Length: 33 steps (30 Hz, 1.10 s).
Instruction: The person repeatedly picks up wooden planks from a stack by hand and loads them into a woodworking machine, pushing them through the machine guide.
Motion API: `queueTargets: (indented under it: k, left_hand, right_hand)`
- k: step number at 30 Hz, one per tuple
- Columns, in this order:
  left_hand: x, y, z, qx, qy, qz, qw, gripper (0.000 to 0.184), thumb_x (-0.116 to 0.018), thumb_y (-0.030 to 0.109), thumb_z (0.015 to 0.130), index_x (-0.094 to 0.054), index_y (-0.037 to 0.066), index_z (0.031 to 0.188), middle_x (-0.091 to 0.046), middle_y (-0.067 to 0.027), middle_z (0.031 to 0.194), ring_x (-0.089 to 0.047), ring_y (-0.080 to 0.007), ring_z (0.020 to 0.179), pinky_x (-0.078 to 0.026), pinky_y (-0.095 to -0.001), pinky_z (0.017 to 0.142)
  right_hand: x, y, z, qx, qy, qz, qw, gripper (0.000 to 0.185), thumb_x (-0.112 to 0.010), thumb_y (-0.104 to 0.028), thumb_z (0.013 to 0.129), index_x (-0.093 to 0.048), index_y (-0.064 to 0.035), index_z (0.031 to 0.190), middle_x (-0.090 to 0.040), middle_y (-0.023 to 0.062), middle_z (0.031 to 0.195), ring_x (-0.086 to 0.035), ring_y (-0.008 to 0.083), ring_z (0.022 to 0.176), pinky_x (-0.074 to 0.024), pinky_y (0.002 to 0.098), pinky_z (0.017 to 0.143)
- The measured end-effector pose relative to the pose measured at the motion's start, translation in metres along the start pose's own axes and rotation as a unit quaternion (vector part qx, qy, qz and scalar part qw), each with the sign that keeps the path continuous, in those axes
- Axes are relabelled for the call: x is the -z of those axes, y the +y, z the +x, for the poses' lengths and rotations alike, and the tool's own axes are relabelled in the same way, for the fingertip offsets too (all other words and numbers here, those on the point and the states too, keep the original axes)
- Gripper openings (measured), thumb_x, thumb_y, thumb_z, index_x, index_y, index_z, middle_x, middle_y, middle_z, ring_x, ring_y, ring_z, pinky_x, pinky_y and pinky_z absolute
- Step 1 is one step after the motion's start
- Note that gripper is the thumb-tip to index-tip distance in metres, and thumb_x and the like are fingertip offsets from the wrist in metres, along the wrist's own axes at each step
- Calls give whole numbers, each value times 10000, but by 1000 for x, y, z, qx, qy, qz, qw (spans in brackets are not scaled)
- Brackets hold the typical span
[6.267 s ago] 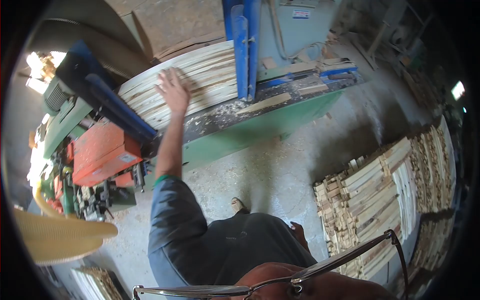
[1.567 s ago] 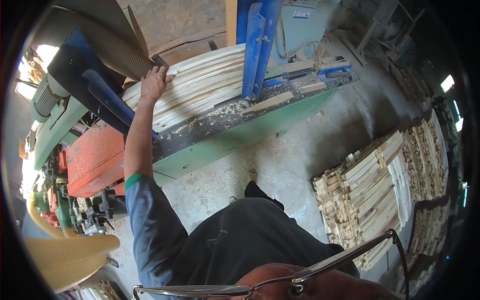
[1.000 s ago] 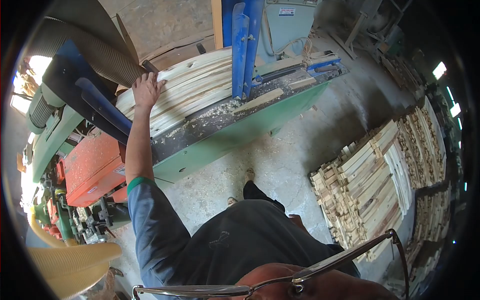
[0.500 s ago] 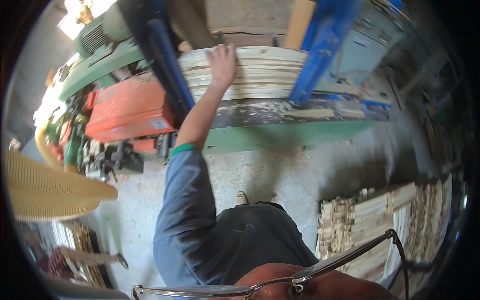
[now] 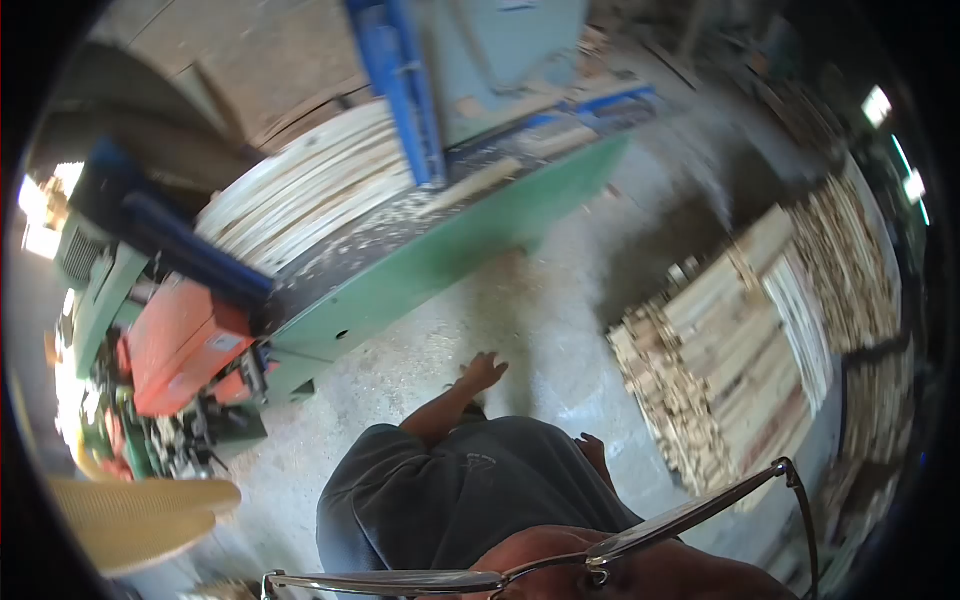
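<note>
My left hand (image 5: 484, 373) hangs in front of my body above the concrete floor, fingers apart and nothing in it. Beside my right side, partly hidden by my shirt, my right hand (image 5: 592, 446) shows small; its fingers look loose, with nothing seen in them. Ahead to the left, a stack of wooden boards (image 5: 310, 185) lies on the machine bed (image 5: 365, 235) between two blue uprights. Neither hand touches the boards.
An orange machine housing (image 5: 185, 345) and a yellow ribbed hose (image 5: 150, 515) are at left. To the right, a large pile of wood strips (image 5: 735, 350) stands on the floor. The green bed side (image 5: 450, 285) runs diagonally ahead. Wood chips litter the bed.
My left hand has left the top of the board stack and dropped back towards my body. My right hand has come into view. The view has turned right, towards the wood pile.
</note>
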State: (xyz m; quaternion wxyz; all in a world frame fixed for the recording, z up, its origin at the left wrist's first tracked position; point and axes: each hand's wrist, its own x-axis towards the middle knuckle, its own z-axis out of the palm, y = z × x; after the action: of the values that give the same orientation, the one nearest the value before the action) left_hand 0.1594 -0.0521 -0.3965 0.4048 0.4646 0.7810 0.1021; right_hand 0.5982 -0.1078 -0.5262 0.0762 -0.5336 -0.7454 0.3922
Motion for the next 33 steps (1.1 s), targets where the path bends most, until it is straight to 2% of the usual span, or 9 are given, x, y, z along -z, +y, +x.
queueTargets:
  k: [3, 6, 13, 17, 20, 22, 24, 26, 33]
  left_hand:
    - [-83, -17, 23, -127, -144, 103, 976, 686, -603, 541, 928, -633, -36, 1297, -633, -272, 1318, -565, -409, 1291, -415, -432, 1129]
    - [-128, -15, 42, -123, -201, 120, 964, 668, -622, 529, 913, -641, -13, 1304, -627, -277, 1325, -569, -405, 1291, -434, -471, 1109]
    - [-142, 100, 45, -165, -152, 172, 959, 621, -661, 491, 890, -661, 7, 1278, -649, -309, 1256, -604, -460, 1212, -472, -507, 1059]
    - [-172, 150, 85, -208, -138, 207, 946, 625, -655, 491, 903, -642, 6, 1298, -656, -317, 1221, -603, -477, 1185, -473, -517, 1039]
    - [-183, 214, 104, -254, -104, 191, 942, 588, -649, 447, 930, -627, -2, 1308, -634, -315, 1243, -584, -477, 1187, -459, -519, 1036]
    - [-215, 252, 146, -363, -70, 124, 921, 544, -660, 359, 945, -603, -40, 1310, -610, -311, 1261, -561, -447, 1212, -442, -502, 1055]
    - [-232, 310, 169, -408, -36, 112, 905, 505, -663, 270, 946, -576, -65, 1314, -608, -290, 1252, -561, -441, 1194, -437, -505, 1059]
    - [-245, 361, 194, -457, -38, 64, 886, 497, -659, 188, 944, -540, -55, 1361, -573, -290, 1290, -548, -435, 1203, -437, -485, 1054]
    - [-291, 524, 272, -462, -83, 159, 869, 596, -648, 254, 960, -461, -26, 1450, -503, -282, 1391, -489, -446, 1294, -406, -508, 1094]
  right_hand:
    - [-9, 49, -58, -131, 26, 88, 987, 533, -747, -270, 819, -676, 31, 1253, -750, 194, 947, -714, 207, 760, -587, 328, 714]
    - [6, 62, -124, -371, 45, 161, 913, 478, -806, -326, 816, -727, -97, 1229, -729, 113, 788, -677, 187, 663, -581, 330, 659]
    - [47, 130, -233, -571, 188, 228, 766, 489, -812, -292, 802, -715, -103, 1242, -686, 180, 1268, -684, 288, 1102, -573, 431, 911]
    - [42, 150, -245, -590, 200, 217, 752, 533, -769, -418, 760, -739, -131, 1208, -684, 142, 1302, -633, 309, 1230, -499, 393, 1065]
    - [11, 175, -222, -563, 229, 280, 743, 548, -809, -302, 800, -691, -117, 1302, -749, 115, 855, -685, 210, 680, -561, 371, 630]
    - [20, 162, -201, -545, 230, 310, 745, 588, -810, -366, 796, -686, -119, 1316, -758, 137, 926, -718, 242, 790, -583, 399, 751]
    - [58, 139, -175, -542, 171, 220, 793, 621, -733, -488, 789, -703, -115, 1284, -678, 169, 1300, -615, 333, 1239, -474, 425, 1074]
    - [81, 142, -151, -531, 186, 225, 795, 581, -713, -465, 789, -720, -116, 1255, -650, 170, 1345, -566, 343, 1300, -461, 439, 1085]
    - [236, 179, -65, -471, 319, 221, 792, 528, -680, -340, 821, -691, -52, 1263, -722, 216, 1145, -692, 379, 1052, -531, 463, 962]
